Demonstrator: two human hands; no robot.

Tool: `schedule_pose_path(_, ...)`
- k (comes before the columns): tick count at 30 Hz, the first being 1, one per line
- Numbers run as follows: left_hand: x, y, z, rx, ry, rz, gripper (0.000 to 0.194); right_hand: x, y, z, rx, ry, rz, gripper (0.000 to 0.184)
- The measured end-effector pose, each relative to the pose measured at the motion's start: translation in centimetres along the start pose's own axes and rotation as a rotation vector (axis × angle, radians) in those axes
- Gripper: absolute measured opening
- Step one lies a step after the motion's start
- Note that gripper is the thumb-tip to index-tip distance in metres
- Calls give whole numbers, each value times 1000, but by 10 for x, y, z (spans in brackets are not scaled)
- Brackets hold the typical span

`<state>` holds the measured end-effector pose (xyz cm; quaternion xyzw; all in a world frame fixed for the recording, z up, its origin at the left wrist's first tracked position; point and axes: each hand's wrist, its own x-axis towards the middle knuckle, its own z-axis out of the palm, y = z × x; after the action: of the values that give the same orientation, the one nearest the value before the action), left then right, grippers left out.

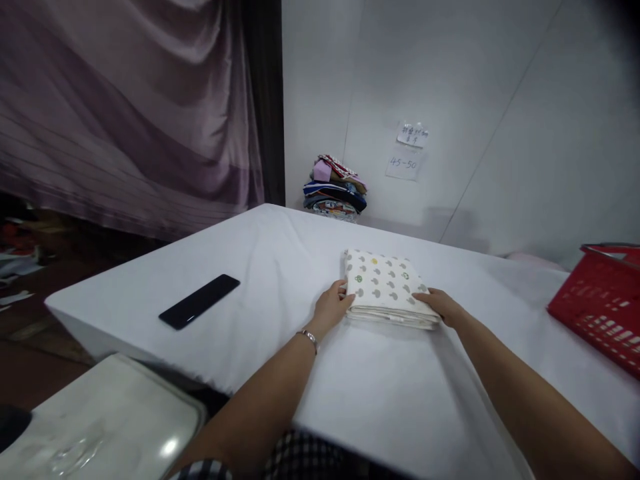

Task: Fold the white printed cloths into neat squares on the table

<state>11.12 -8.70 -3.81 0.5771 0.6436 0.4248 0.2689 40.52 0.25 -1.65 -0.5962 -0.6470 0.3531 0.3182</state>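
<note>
A folded white cloth (384, 283) with grey, green and yellow prints lies flat on the white-covered table (280, 267). Its layered front edge faces me. At the cloth's left edge, my left hand (332, 305) grips the side, thumb near the top and fingers partly hidden behind the edge; a bracelet (310, 339) circles that wrist. On the right, my right hand (441, 307) holds the near right corner, its thumb or fingertips on top and the rest out of sight underneath or behind.
A black phone-like slab (200, 301) lies at the table's left. Folded clothes (335, 190) are stacked by the back wall, below paper signs (404, 163). A red basket (600, 300) stands at the right edge. A pale glossy surface (115, 413) sits lower left, a curtain (150, 100) beyond.
</note>
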Motion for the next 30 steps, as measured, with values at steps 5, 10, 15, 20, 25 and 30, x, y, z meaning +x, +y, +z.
schedule_pose_path(5, 7, -6, 5, -74, -27, 8, 42, -37, 10, -2, 120, 84, 220, 59)
schedule_pose_path(10, 7, 0, 2, -103, 20, 13, 36, -47, 4, -5, -177, 287, 141, 69)
schedule_pose_path(15, -4, 14, -12, -54, 82, 166, 14, -73, 3, -2, -258, 404, -411, 38)
schedule_pose_path(20, -10, 21, -22, -26, -33, 241, 12, -90, -10, 12, -403, 230, -776, 25)
schedule_pose_path(25, -14, 23, -20, 171, -114, 254, 17, -79, -29, 22, -602, 80, -841, 30)
schedule_pose_path(30, -18, 26, -15, 280, -69, 284, 10, -75, -29, 30, -659, 3, -816, 29)
